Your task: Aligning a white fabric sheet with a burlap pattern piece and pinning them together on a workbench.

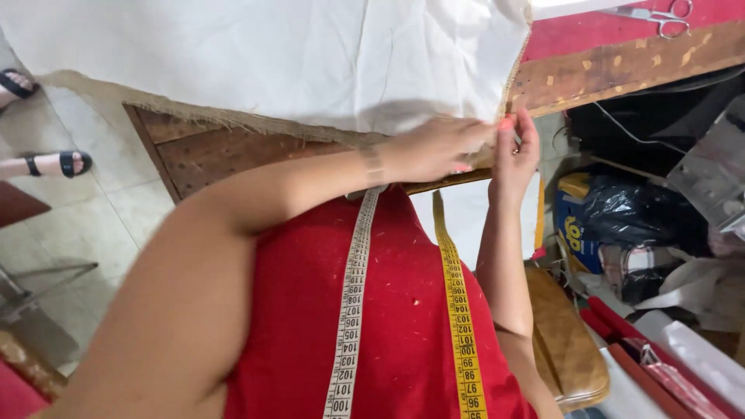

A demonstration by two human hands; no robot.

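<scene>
Pinching the near right corner of the white cloth (310,54), both hands meet at the surface (621,74) edge. The left hand (434,147) lies over the frayed hem, fingers curled onto it; the right hand (516,151) grips the corner between fingertips. The cloth is spread flat, uncut as far as shows; the scissors (660,15) lie untouched far right. A measuring tape (458,310) hangs unused.

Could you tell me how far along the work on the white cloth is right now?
The white cloth already lies spread on the wooden table. Both hands, left hand and right hand, are pinching its corner edge. The scissors lie untouched, so no cutting shows here.
</scene>
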